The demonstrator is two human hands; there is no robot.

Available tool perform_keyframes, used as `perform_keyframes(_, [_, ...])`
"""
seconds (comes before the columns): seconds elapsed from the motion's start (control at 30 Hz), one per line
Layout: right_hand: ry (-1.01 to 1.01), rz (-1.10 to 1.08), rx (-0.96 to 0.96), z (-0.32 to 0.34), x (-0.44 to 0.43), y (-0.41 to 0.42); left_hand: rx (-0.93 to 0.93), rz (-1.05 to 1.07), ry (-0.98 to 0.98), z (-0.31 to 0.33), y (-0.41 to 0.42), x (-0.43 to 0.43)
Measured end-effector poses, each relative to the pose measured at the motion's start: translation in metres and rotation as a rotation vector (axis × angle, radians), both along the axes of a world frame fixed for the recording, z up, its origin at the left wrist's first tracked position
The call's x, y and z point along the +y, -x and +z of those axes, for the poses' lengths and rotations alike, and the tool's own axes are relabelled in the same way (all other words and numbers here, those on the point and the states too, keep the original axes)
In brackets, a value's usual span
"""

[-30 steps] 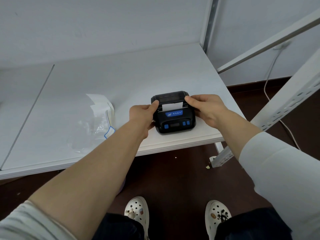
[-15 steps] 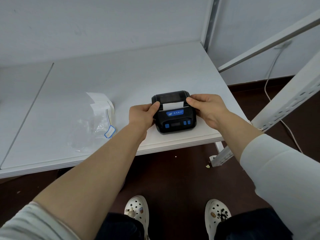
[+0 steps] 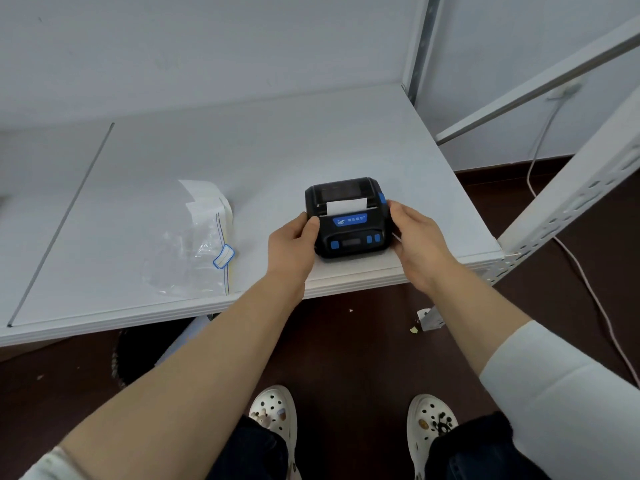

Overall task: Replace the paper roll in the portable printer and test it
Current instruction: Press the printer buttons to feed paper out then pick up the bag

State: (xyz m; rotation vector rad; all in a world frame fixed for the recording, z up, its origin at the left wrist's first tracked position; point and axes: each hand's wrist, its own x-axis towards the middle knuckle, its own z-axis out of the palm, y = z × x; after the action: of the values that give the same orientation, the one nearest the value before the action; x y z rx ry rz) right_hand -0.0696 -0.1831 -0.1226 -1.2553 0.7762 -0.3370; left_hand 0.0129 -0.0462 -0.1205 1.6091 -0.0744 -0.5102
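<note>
A small black portable printer (image 3: pixel 349 233) with blue buttons sits on the white table (image 3: pixel 263 147) near its front right edge. Its lid is down and a short white paper strip (image 3: pixel 346 206) sticks out of the slot. My left hand (image 3: pixel 294 240) grips the printer's left side, thumb on its top face. On the opposite side, my right hand (image 3: pixel 414 237) holds the right flank, fingers against it.
A crumpled clear plastic bag (image 3: pixel 194 258) with white paper and a blue-edged label lies left of the printer. White shelf posts (image 3: pixel 568 199) stand at the table's right corner. A pale cable (image 3: pixel 588 282) runs across the dark floor on the right.
Both hands have slid down from the lid at the paper slot to the printer's sides. The blue side button at the right is now uncovered. The printer has not moved.
</note>
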Motion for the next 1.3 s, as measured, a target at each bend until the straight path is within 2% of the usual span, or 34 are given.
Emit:
perform_keyframes(0.23, [-0.052, -0.033, -0.051, 0.006, 0.003, -0.015, -0.006, 0.037, 0.022, -0.004, -0.005, -0.01])
perform_keyframes(0.37, [-0.023, 0.033, -0.056, -0.001, 0.002, -0.014, 0.048, -0.012, 0.14, -0.009, 0.003, -0.008])
perform_keyframes(0.43, [-0.022, 0.054, -0.08, -0.004, 0.003, -0.014, 0.011, -0.074, 0.178, -0.01, 0.008, -0.006])
perform_keyframes(0.57, [-0.056, 0.029, -0.11, -0.007, 0.002, -0.014, -0.104, -0.146, 0.13, -0.011, 0.01, -0.002])
perform_keyframes(1.0, [-0.089, 0.018, -0.102, -0.011, 0.0, -0.014, -0.35, -0.164, -0.026, -0.026, 0.008, -0.002])
perform_keyframes(1.3, [-0.063, 0.045, -0.063, -0.015, -0.001, -0.014, -0.425, -0.168, -0.091, -0.034, 0.006, -0.002])
